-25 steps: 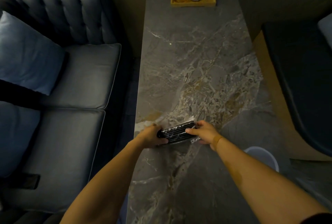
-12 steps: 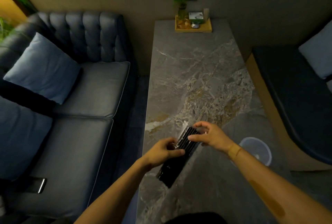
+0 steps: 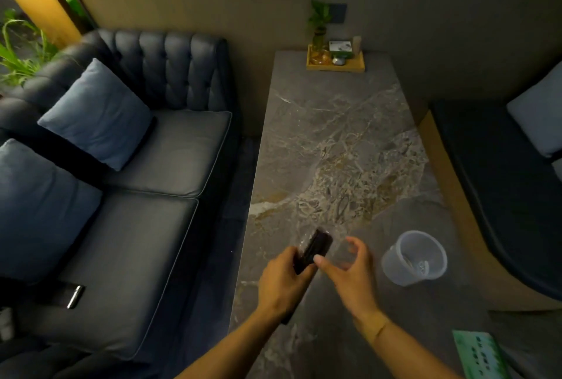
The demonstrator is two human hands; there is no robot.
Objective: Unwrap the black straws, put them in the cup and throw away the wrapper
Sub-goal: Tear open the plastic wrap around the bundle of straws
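A: Where is the bundle of black straws [image 3: 314,249]?

B: In the left hand [image 3: 281,283], held above the near part of the marble bench [image 3: 334,141]. The fingers are closed round the lower part of the bundle, and it tilts up and away to the right, its far end poking out past the knuckles.

A: Is the wrapper [image 3: 339,243] on it?

B: A clear film shows around the top end, with a loose, glinting bit trailing off to the right. How much of the bundle it covers is too blurred to tell.

A: And the right hand [image 3: 352,272]?

B: Just beside the left one. Its fingers are curled and spread, half open, with the thumb tip touching the side of the straws. Whether the fingertips pinch the film I cannot tell.

A: Where is the cup [image 3: 413,258]?

B: A translucent plastic cup stands upright on the bench to the right of the hands, near but apart from them. Something small and pale lies in its bottom.

A: Anything else on the bench?

B: A wooden tray [image 3: 336,66] at the far end against the wall, holding a small plant in a bottle and a few little items, and a green printed card [image 3: 480,354] at the near right corner. A dark tufted sofa [image 3: 170,147] with blue cushions runs along the left side.
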